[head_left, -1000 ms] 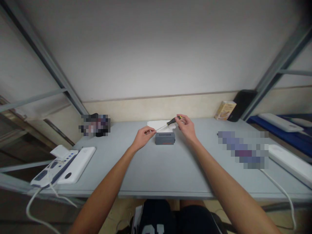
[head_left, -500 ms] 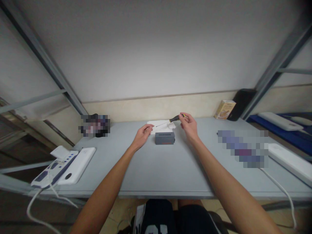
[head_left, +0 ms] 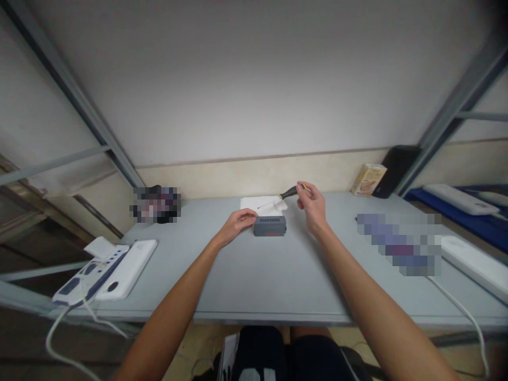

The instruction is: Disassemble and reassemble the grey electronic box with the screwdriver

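My right hand (head_left: 311,206) is closed around the end of a screwdriver's handle. The screwdriver (head_left: 289,192) has a black and yellow handle and a thin metal shaft, which points left and down above the white paper (head_left: 250,203). Below its tip sits a small dark grey box (head_left: 270,227) with a row of vent slots along its top and reddish marking on the front. At the box's left end, the fingers and thumb of my left hand (head_left: 238,223) are closed on its upper corner; part of the grip is hidden.
On the left lie a power strip (head_left: 89,272) and a white flat case (head_left: 130,267) with cables. A blurred dark object (head_left: 156,203) stands farther back. A yellow carton (head_left: 369,179) and black case (head_left: 395,169) stand back right. A white bar (head_left: 472,262) lies at the right edge.
My left hand has moved right, from beside the screwdriver tip onto the grey box's left end. My right hand has shifted slightly right with the screwdriver. The box stays in place.
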`<state>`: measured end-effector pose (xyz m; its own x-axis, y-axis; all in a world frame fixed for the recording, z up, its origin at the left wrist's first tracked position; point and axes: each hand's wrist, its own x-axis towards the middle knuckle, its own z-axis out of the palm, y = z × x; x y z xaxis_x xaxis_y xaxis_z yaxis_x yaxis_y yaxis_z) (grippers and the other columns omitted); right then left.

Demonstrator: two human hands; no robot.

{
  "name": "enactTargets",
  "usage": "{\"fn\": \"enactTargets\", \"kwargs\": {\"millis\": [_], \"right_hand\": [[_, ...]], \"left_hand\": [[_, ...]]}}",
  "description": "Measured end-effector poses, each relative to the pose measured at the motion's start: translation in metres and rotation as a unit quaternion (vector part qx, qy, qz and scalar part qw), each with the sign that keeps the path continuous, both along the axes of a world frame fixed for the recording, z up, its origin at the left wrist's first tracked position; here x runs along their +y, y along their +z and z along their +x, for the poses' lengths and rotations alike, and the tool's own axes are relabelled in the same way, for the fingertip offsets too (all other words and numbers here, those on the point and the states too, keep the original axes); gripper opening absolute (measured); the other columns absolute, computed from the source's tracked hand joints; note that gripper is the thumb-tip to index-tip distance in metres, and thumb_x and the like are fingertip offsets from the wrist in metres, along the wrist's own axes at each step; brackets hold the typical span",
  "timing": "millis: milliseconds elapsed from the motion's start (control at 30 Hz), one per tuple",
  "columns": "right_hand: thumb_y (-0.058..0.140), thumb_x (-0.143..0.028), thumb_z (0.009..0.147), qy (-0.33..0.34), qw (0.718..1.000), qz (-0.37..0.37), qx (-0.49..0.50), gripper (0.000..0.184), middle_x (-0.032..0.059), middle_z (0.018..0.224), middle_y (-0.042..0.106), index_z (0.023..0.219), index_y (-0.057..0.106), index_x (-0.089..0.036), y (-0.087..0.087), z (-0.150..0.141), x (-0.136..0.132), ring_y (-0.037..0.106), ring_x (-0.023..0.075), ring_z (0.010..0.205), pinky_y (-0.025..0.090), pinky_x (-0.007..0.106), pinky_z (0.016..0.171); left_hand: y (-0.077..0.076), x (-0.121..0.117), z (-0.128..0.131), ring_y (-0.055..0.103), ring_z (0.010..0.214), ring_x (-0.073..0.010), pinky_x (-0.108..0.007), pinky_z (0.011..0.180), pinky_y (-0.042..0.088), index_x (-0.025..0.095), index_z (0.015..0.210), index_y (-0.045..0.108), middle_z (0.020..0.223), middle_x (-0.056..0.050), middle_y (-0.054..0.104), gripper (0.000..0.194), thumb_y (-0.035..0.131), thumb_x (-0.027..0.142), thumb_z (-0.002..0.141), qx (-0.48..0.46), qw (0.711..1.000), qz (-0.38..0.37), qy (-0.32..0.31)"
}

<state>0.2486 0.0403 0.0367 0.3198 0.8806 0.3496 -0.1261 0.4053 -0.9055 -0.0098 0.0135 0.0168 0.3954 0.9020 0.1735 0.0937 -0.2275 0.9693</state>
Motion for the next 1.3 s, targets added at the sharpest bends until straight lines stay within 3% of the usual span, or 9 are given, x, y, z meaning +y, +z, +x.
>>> {"fn": "enactTargets", "kwargs": {"millis": [1067, 1300], "right_hand": [[0.080, -0.056, 0.071, -0.003, 1.000, -0.003, 0.015, 0.048, -0.0062, 0.064, 0.052, 0.103, 0.070, -0.022, -0.002, 0.004, 0.001, 0.038, 0.0083, 0.050, 0.031, 0.024, 0.047], [0.080, -0.051, 0.075, 0.044, 0.999, 0.016, 0.014, 0.042, -0.0070, 0.061, 0.045, 0.105, 0.071, -0.024, 0.001, 0.003, -0.003, 0.037, 0.0089, 0.050, 0.027, 0.025, 0.047]], "left_hand": [[-0.008, 0.003, 0.001, 0.058, 0.077, -0.0169, -0.028, 0.074, 0.045, 0.015, 0.098, 0.070, 0.083, -0.004, 0.066, 0.037, 0.074, 0.046, 0.079, -0.020, 0.999, -0.045, -0.013], [-0.015, 0.006, 0.000, 0.056, 0.072, -0.0158, -0.028, 0.071, 0.043, 0.015, 0.096, 0.071, 0.078, -0.003, 0.064, 0.030, 0.072, 0.040, 0.078, -0.058, 0.996, -0.057, -0.023]]}}
